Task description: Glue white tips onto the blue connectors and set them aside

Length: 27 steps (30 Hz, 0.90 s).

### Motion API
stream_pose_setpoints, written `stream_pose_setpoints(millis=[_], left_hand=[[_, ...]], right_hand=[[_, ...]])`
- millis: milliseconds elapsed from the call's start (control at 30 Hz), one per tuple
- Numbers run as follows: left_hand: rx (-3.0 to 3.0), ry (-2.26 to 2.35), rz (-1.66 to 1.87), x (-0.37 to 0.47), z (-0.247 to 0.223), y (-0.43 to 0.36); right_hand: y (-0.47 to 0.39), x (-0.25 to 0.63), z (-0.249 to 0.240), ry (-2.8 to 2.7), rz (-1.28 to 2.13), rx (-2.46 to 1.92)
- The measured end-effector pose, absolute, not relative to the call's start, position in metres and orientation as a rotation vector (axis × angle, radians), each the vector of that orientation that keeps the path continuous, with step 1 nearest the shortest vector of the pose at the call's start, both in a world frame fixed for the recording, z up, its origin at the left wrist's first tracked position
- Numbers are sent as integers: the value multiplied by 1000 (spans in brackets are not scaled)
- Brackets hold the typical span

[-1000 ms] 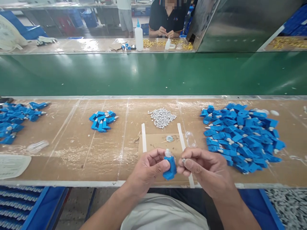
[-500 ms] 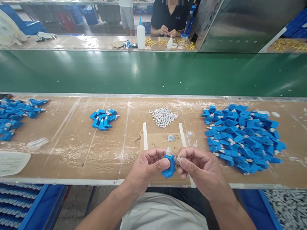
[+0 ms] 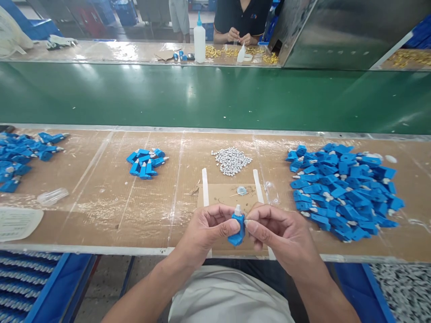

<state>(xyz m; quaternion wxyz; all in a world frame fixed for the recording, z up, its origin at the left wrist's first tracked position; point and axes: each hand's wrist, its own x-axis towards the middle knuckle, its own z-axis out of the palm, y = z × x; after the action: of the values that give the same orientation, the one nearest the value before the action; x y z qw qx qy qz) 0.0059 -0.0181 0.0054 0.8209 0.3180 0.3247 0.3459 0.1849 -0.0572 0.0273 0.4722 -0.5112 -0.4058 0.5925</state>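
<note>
Between thumb and fingers, my left hand [image 3: 212,229] holds a blue part [image 3: 237,231] with a pale grey tip pointing up. My right hand [image 3: 276,229] pinches a small grey piece [image 3: 246,222] against the right side of that blue part; the fingertips mostly hide the piece. Beyond the hands lies a pile of small grey pieces [image 3: 232,161]. A cardboard sheet [image 3: 220,193] held by white tape strips is under the hands, with a small clear round dish [image 3: 241,190] and a thin stick on it.
A large heap of blue parts [image 3: 343,193] lies right, a small group [image 3: 146,163] left of centre, more [image 3: 20,157] far left. Past the green belt [image 3: 188,94], a person [image 3: 240,22] works near a white bottle [image 3: 200,44]. Blue trays [image 3: 50,287] stand below the table.
The small grey piece in my right hand has moved left, up to the blue part. The camera view has shifted slightly.
</note>
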Motion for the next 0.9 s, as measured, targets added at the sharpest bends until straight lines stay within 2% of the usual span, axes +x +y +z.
stream_pose_setpoints(millis=[400, 900], left_hand=[[729, 710, 748, 5, -1, -14], [782, 645, 670, 4, 1, -13]], right_hand=[[-57, 185, 26, -1130, 1362, -1336], [-50, 186, 13, -688, 1666, -1135]])
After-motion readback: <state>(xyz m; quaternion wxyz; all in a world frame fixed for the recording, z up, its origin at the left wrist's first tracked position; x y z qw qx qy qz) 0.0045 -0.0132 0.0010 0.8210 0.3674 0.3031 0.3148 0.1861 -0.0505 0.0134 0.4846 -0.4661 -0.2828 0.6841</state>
